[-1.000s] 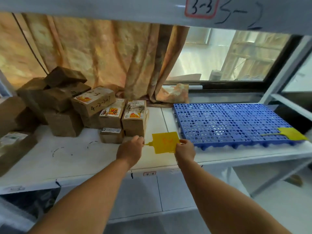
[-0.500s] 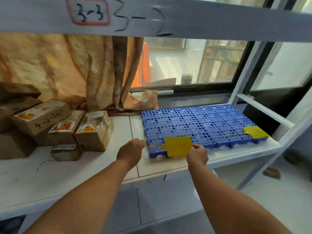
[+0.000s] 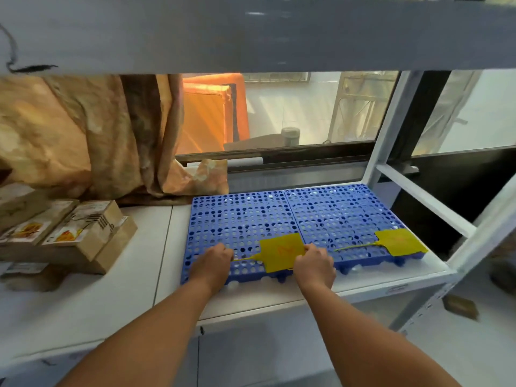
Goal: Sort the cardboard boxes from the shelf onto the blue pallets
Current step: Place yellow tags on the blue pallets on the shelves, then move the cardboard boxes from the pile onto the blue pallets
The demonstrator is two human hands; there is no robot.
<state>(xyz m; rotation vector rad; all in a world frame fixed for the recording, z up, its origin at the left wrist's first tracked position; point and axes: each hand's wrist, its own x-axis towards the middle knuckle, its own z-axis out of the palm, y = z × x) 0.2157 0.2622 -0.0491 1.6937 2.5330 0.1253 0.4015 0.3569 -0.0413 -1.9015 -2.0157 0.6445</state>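
Two blue perforated pallets lie side by side on the white shelf, the left pallet (image 3: 240, 219) and the right pallet (image 3: 343, 210). A yellow tag (image 3: 282, 254) with a thin tail rests over the left pallet's front edge. My left hand (image 3: 213, 265) pinches the tail's end and my right hand (image 3: 314, 265) grips the tag's right edge. A second yellow tag (image 3: 399, 241) lies on the right pallet's front corner. Cardboard boxes (image 3: 83, 233) with labels are stacked at the left of the shelf.
A beam of the upper shelf (image 3: 251, 34) runs overhead. A tan curtain (image 3: 83, 135) hangs behind the boxes, with a window to its right. White shelf uprights (image 3: 391, 127) stand at the right. Something brown (image 3: 460, 305) lies on the floor below right.
Both hands have carried the yellow tag rightward from in front of the boxes onto the left pallet's front edge. The view has swung right, so most boxes have left the frame.
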